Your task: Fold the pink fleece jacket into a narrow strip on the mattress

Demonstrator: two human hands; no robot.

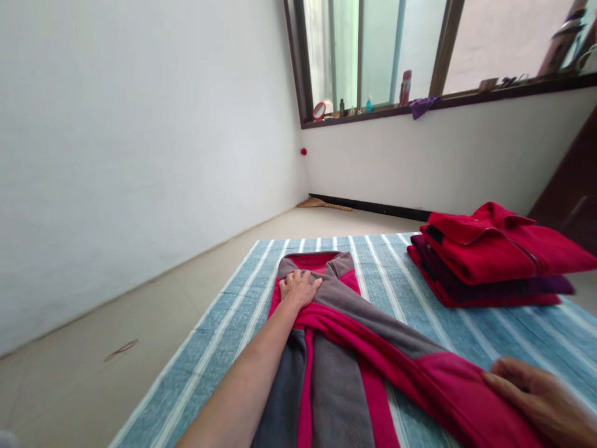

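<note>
A grey and pink-red jacket [336, 367] lies on a blue-and-white striped cloth [224, 323], its collar end away from me. My left hand [299, 290] rests on it just below the collar, fingers spread and pressing flat. One sleeve [401, 339] stretches out across the body toward the lower right. At its far part, my right hand [536, 392] grips the sleeve's pink-red fabric between thumb and curled fingers; this hand is slightly blurred. The jacket's lower end runs out of the picture at the bottom.
A stack of folded red and purple garments [494, 261] sits on the cloth at the right. Bottles and small items line the window sill [382, 112]. A broom [326, 204] lies on the floor by the corner. White wall [140, 155] stands to the left.
</note>
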